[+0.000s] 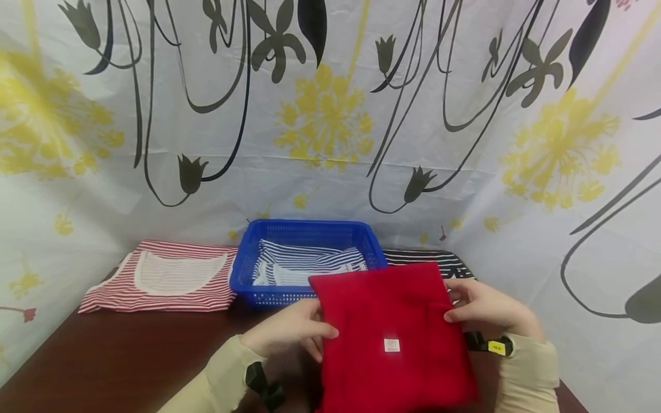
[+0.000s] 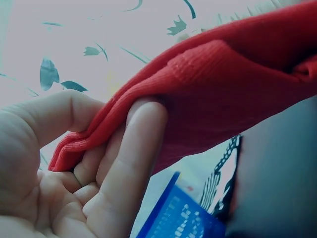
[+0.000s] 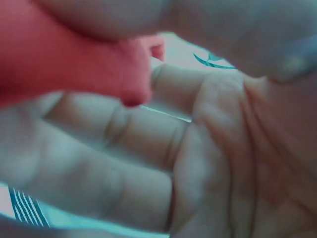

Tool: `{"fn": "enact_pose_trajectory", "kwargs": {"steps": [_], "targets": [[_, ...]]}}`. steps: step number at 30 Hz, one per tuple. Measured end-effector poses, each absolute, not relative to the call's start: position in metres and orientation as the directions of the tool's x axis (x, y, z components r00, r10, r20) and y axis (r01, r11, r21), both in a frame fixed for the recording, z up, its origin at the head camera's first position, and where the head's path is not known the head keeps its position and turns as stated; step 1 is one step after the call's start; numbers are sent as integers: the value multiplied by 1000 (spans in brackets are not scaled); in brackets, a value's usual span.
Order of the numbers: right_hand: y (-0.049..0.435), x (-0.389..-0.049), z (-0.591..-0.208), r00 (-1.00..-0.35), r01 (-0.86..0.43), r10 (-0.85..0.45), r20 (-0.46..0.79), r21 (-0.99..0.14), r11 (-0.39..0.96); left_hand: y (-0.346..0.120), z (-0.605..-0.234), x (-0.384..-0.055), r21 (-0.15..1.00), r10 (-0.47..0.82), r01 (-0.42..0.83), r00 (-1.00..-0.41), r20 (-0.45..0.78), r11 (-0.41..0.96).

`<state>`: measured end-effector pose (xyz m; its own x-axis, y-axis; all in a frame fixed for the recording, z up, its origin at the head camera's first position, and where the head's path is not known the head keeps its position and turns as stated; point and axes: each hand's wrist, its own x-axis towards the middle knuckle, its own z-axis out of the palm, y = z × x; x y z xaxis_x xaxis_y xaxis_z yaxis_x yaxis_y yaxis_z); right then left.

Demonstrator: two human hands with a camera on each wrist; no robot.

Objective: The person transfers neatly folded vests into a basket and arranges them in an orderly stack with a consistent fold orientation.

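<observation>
A red folded garment (image 1: pixel 382 321) with a small white label (image 1: pixel 392 345) hangs between both hands, in front of the blue basket. My left hand (image 1: pixel 296 328) pinches its left edge, thumb on the near face and fingers behind. In the left wrist view, the folded layers of red cloth (image 2: pixel 198 94) pass between thumb and fingers (image 2: pixel 143 129). My right hand (image 1: pixel 485 307) pinches the right edge near the upper corner. The right wrist view shows red cloth (image 3: pixel 89 69) under the thumb, with the fingers (image 3: pixel 99 163) extended behind it.
Behind the garment stands a blue plastic basket (image 1: pixel 310 226) holding blue-and-white striped cloth (image 1: pixel 304 261). To its left lies a red-and-white striped garment (image 1: pixel 181 272) with a white panel. Black-and-white striped cloth (image 1: pixel 420 257) lies to its right. A dark brown table (image 1: pixel 129 355) meets a patterned curtain (image 1: pixel 330 189).
</observation>
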<state>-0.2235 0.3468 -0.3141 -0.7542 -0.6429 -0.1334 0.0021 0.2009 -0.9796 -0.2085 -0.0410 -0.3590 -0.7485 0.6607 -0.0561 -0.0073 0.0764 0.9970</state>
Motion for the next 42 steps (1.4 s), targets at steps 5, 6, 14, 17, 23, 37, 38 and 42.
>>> {"fn": "enact_pose_trajectory", "kwargs": {"steps": [5, 6, 14, 17, 23, 37, 38, 42], "targets": [[337, -231, -321, -768, 49, -625, -144, -985, 166, -53, -359, -214, 996, 615, 23, -787, -38, 91], [336, -233, -321, -774, 19, -620, -130, -983, 184, -56, -359, -216, 995, 608, 29, -793, -33, 93], [321, -251, -316, -813, -292, -582, 13, -874, 389, -79, -351, -225, 990, 566, 93, -824, 18, 105], [312, -256, -311, -801, -318, -598, 28, -866, 386, -88, -346, -227, 986, 547, 109, -837, 22, 127], [298, -263, -303, -828, -305, -560, 18, -853, 424, -104, -336, -233, 974, 507, 135, -862, 27, 179], [262, -284, -279, -887, -280, -456, 69, -866, 414, -133, -300, -252, 953, 373, 155, -926, 49, 261], [260, -286, -277, -894, -270, -443, 70, -873, 407, -135, -297, -253, 955, 370, 153, -928, 50, 255], [251, -294, -268, -914, -239, -399, 75, -894, 380, -141, -286, -259, 961, 348, 142, -936, 52, 239]]}}
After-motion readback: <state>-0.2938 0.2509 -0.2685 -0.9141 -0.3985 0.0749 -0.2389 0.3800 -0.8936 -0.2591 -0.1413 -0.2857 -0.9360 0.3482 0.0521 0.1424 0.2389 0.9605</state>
